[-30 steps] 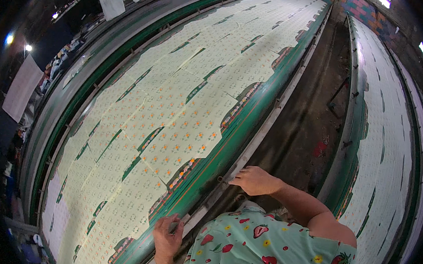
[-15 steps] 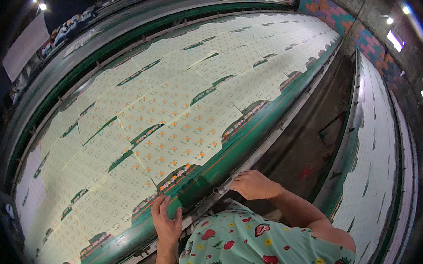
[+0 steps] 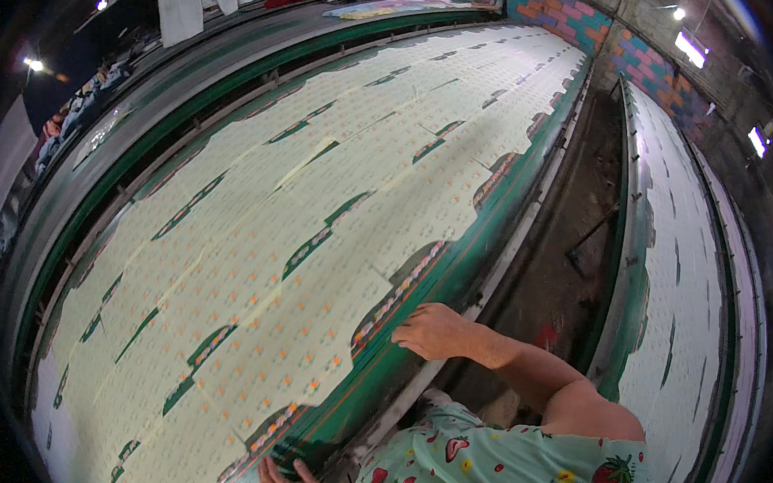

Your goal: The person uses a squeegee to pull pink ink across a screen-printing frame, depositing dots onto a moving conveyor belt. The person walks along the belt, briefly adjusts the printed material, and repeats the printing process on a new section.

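A long green print table (image 3: pixel 387 374) runs away from me, covered with pale green fabric pieces (image 3: pixel 249 322) that carry small orange and grey printed motifs. At the lower edge of the view, my left hand (image 3: pixel 292 481) lies by the table's near edge, its fingers apart and nothing seen in them. Farther along the same edge, my right hand (image 3: pixel 432 331) hovers over the green border with its fingers curled together. Whatever it holds, if anything, is hidden under the fingers.
A second fabric-covered table (image 3: pixel 669 250) stands on the right, across a dark aisle (image 3: pixel 548 269). Another long table (image 3: pixel 229 59) lies on the left. White cloths (image 3: pixel 179 7) hang at the back left, and a person (image 3: pixel 499 0) stands at the far end.
The view has shifted forward along the table, so the fabric pieces appear lower. My left hand appears lower, with its fingers still apart. My right hand now shows over the green border.
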`<state>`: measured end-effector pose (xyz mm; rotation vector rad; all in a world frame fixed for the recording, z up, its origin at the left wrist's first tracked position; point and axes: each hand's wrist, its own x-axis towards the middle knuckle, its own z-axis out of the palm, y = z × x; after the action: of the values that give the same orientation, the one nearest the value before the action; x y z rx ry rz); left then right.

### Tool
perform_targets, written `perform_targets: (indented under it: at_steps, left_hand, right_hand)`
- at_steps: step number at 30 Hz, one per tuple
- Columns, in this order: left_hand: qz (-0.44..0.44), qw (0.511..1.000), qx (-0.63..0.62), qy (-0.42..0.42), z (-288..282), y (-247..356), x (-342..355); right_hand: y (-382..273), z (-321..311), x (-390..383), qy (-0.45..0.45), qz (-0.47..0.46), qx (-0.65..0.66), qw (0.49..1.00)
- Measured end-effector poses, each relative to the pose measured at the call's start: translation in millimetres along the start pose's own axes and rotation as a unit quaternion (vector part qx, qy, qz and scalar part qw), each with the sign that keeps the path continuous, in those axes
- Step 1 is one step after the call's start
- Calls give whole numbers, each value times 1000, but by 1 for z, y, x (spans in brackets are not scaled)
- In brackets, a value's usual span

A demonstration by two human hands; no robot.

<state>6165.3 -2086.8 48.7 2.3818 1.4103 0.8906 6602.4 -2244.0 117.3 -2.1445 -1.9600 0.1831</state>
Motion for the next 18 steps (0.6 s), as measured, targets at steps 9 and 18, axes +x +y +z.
perform_targets:
  at_steps: [9, 18]
  left_hand:
    - [-167, 973, 131, 90, 30, 6, -3]
    - [-159, 975, 132, 77, 51, -23, 2]
  right_hand:
    - [235, -179, 39, 507, 182, 669, 511]
    - [275, -95, 126, 302, 286, 371, 830]
